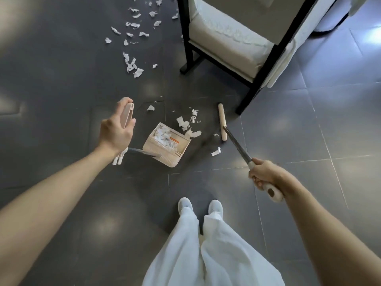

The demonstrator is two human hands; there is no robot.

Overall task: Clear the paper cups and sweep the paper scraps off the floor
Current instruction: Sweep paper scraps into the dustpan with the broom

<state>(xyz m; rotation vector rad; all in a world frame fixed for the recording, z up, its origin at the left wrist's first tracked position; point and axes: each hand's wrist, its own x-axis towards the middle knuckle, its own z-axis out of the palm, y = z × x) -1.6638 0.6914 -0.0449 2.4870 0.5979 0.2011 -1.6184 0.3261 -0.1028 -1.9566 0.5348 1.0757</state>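
Several torn white paper scraps (188, 125) lie mid-frame, just right of the beige plastic dustpan (165, 144) whose handle the left hand (116, 131) holds, and left of the beige long-handled broom (222, 120) gripped by the right hand (265, 175).

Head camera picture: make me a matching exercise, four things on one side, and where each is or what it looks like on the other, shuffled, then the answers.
Column one
1. dustpan
2. broom
3. chair
4. shoes

Column two
A. black frame, pale cushion
B. grip held in the right hand
C. white, low in the view
D. handle in the left hand, paper scraps inside

Pairs: 1-D, 2-B, 3-A, 4-C
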